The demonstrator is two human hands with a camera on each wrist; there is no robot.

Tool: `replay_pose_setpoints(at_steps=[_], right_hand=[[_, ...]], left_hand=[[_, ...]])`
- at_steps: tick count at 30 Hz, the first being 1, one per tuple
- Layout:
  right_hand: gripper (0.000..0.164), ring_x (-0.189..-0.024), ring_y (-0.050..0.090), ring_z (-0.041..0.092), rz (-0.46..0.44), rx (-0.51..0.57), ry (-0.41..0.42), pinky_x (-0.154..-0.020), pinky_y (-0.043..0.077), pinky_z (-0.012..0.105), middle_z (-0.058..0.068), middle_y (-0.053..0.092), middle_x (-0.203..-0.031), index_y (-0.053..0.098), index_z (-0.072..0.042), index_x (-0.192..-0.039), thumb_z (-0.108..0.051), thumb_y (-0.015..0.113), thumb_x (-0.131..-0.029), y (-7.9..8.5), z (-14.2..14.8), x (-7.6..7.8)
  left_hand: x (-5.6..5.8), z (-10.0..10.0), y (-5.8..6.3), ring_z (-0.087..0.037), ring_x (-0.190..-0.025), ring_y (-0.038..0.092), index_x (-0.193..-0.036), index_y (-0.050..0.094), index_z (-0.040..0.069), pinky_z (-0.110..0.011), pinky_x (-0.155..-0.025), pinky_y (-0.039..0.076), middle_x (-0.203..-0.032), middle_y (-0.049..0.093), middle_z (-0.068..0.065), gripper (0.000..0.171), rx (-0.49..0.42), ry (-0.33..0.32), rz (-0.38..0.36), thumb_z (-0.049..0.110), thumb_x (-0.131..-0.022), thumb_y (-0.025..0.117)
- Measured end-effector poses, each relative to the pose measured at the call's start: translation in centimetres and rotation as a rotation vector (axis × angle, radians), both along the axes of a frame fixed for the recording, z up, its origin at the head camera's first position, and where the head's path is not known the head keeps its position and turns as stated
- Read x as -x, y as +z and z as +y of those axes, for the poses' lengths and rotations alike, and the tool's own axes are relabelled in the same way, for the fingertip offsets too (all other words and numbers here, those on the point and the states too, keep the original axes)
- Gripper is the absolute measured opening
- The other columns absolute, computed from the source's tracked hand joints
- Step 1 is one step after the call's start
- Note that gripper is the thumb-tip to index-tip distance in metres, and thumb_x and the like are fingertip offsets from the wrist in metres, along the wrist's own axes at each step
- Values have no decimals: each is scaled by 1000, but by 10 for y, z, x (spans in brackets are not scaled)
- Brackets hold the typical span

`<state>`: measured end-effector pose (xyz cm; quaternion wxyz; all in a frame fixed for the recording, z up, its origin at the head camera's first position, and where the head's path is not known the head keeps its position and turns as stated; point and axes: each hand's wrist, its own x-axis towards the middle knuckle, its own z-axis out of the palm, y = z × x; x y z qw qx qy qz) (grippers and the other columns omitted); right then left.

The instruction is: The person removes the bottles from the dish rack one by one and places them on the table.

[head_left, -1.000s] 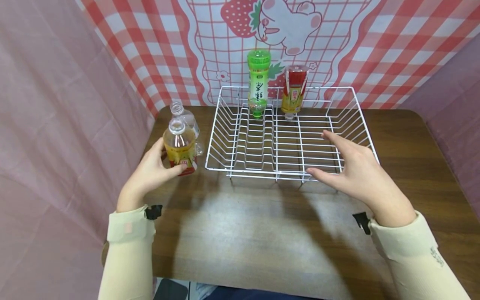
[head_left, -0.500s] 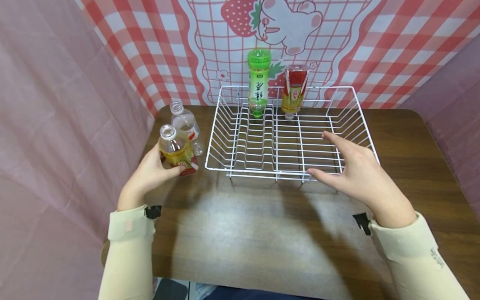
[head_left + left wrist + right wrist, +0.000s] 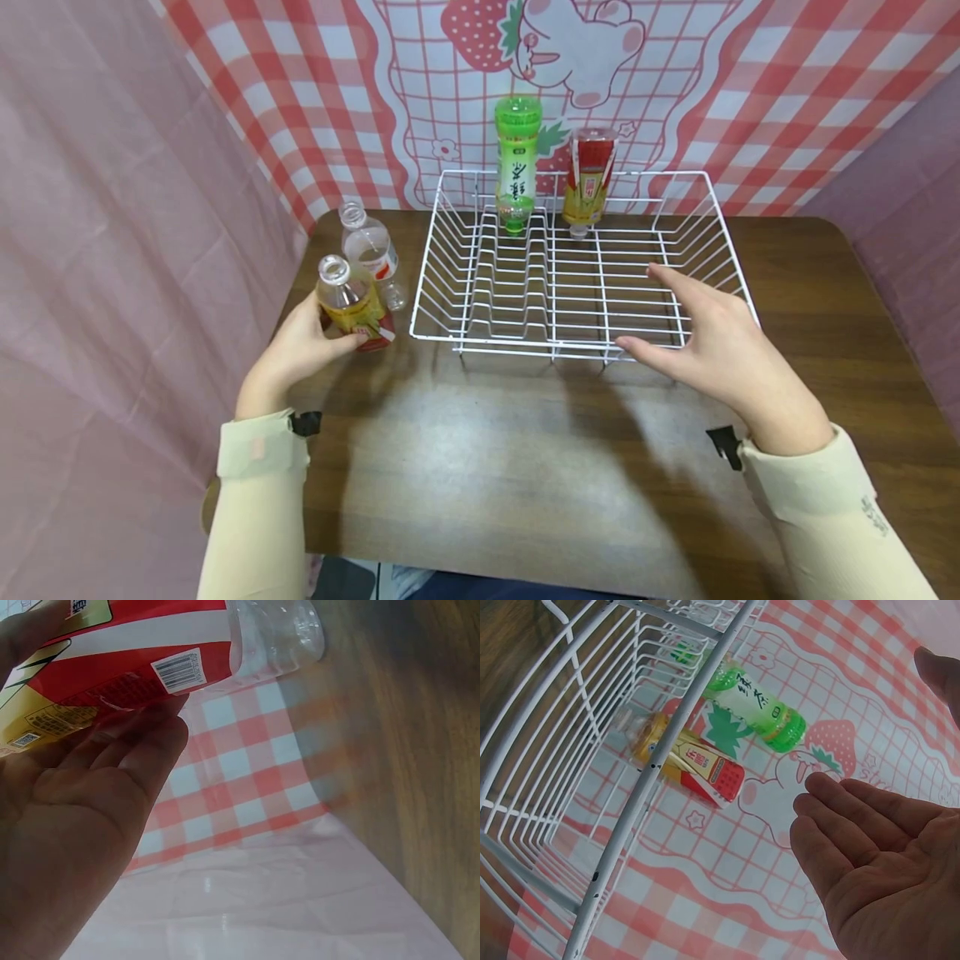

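Note:
My left hand (image 3: 300, 342) grips an uncapped plastic drink bottle (image 3: 347, 312) with a yellow and red label, thumb on its near side. The bottle's mouth leans to the left, and its clear base (image 3: 281, 637) points to the right in the left wrist view. Just behind it stands a clear uncapped bottle (image 3: 367, 242), partly hidden by the held one. Over the front right of a white wire dish rack (image 3: 487, 342), my right hand (image 3: 712, 350) is held with thumb and fingers spread apart, nothing between them.
Two bottles stand upside down at the rack's back: a green one (image 3: 517, 158) on the left and a red and yellow one (image 3: 590, 179) beside it. A wooden table (image 3: 450, 467) bears everything. A checked cloth (image 3: 285, 108) hangs behind, pink curtains (image 3: 112, 250) at the sides.
The held bottle has tipped from nearly upright, its mouth swinging left and a little down, showing more of the clear bottle behind. The right hand has stayed in place.

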<state>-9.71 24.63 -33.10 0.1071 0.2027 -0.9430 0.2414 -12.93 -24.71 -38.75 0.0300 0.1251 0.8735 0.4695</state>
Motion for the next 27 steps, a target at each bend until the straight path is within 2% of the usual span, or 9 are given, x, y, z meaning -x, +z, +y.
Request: replay_pose_setpoints(at_steps=[11,18,27], right_hand=[[92,-123,56,42,-12,0,-24,-97,46,62,23,59,-136,52,-2,-146,-44,90,-74,-1,3,0],[91,-122,56,43,-18,4,-36,-96,46,63,23,59,-136,51,-1,-145,-45,89,-75,-4,6,-1],[93,-120,57,45,-14,11,-47,-95,46,65,26,59,-135,51,0,-146,-42,91,-73,-7,13,-1]], left_hand=[[3,-3,-10,-38,-119,57,-134,48,-8,-54,-103,45,-127,60,-26,59,6,3,-15,-3,-84,79],[4,-3,-15,-35,-121,56,-134,48,-6,-52,-105,44,-128,60,-23,58,-6,7,-50,-2,-85,78],[4,-4,-20,-35,-122,55,-138,48,-6,-51,-104,44,-130,60,-22,61,-28,-3,-60,-1,-86,79]])
